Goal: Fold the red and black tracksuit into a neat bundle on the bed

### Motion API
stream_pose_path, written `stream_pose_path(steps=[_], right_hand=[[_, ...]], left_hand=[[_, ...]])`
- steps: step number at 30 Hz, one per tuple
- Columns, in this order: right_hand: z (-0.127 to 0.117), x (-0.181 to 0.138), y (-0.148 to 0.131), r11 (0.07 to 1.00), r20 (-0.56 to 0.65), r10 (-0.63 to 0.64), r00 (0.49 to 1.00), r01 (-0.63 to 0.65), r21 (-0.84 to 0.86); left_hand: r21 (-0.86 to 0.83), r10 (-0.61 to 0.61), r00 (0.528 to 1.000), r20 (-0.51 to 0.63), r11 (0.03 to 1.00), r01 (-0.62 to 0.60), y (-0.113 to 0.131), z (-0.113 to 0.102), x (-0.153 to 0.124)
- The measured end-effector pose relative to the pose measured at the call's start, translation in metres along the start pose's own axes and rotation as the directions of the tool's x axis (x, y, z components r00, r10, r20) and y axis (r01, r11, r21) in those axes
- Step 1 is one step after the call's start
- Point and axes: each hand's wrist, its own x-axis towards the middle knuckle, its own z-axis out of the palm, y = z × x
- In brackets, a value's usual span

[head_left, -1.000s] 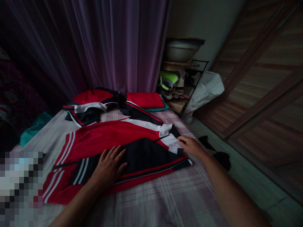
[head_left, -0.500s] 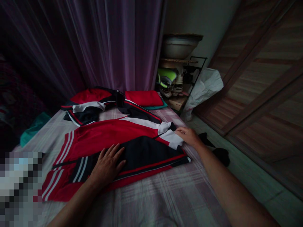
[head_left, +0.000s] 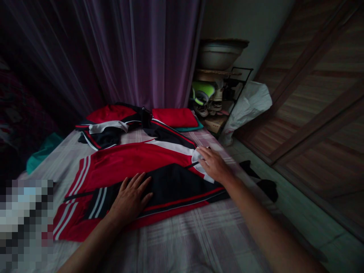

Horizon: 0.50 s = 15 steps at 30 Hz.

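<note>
A red, black and white track jacket (head_left: 133,167) lies spread flat on a bed covered by a pale checked sheet (head_left: 199,242). My left hand (head_left: 131,197) rests flat on the jacket's black panel, fingers spread. Over the white collar end at the jacket's right, my right hand (head_left: 213,163) lies palm down with its fingers stretched out. Neither hand holds anything.
More red, black and white clothing (head_left: 113,125) is heaped at the bed's far end beside a folded red cloth (head_left: 174,117). A purple curtain (head_left: 136,53) hangs behind. A shoe rack (head_left: 213,102) with a basin on top, a white bag (head_left: 248,108) and wooden doors (head_left: 315,94) stand to the right. Dark items (head_left: 264,185) lie on the floor.
My right hand has moved from the jacket's right edge up and left onto the white collar, now lying flat. The left hand has stayed in place.
</note>
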Motion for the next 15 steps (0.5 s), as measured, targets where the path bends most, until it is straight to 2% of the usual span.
stream_pose_path(steps=[2,3,7,9,12,15], right_hand=[[0.015,0.001,-0.013,0.997,0.140,-0.067,0.988,0.071,-0.024],[0.022,0.001,-0.016,0.997,0.205,-0.059,0.977,0.069,-0.042],[0.037,-0.002,-0.015,0.995,0.338,0.065,0.939,-0.034,-0.097],[0.032,0.000,-0.019,0.992,0.342,0.093,0.935,-0.060,-0.107],[0.019,0.006,-0.042,0.992,0.254,0.103,0.962,-0.079,-0.101],[0.016,0.004,-0.078,1.000,0.165,-0.005,0.986,0.008,-0.021]], left_hand=[[-0.001,-0.003,1.000,0.005,1.000,0.003,0.000,0.000,0.000],[-0.001,-0.006,1.000,0.008,1.000,0.006,0.000,0.000,0.000],[-0.003,-0.013,1.000,0.020,1.000,0.013,0.001,0.001,0.000],[-0.011,-0.014,1.000,0.022,1.000,0.014,0.002,0.002,0.000],[-0.026,-0.020,1.000,0.025,0.999,0.020,0.004,0.001,0.000],[-0.036,-0.034,0.998,0.043,0.999,0.036,0.007,-0.003,0.000]])
